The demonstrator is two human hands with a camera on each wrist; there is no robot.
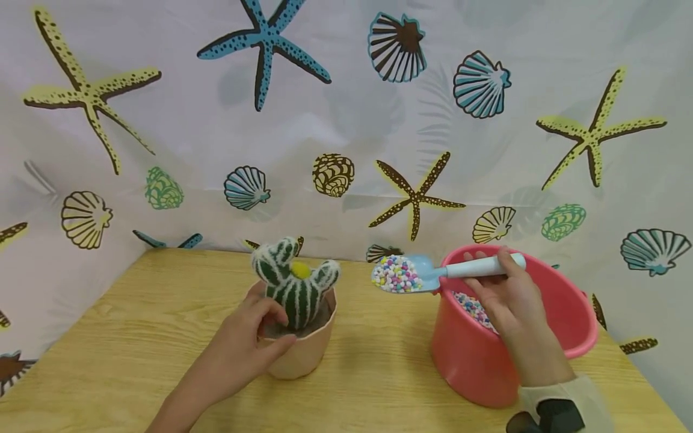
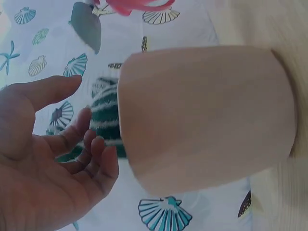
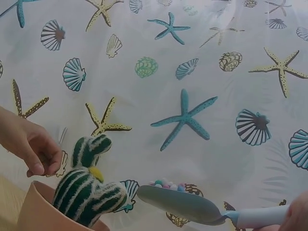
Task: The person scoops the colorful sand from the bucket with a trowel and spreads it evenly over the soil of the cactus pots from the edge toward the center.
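Note:
My right hand grips the pale handle of a light blue trowel, held level above the left rim of a pink bucket. Small multicoloured beads are heaped on its blade. To the left, a green and white fuzzy toy cactus with a yellow flower leans in a peach pot. My left hand hovers by the pot's rim, beside the cactus, its fingers loosely bent with nothing between thumb and fingertips. The right wrist view shows a gap between that hand and the cactus.
More beads lie inside the bucket, partly hidden by my right hand. Pot and bucket stand apart on a wooden table. A white cloth printed with starfish and shells hangs behind the table.

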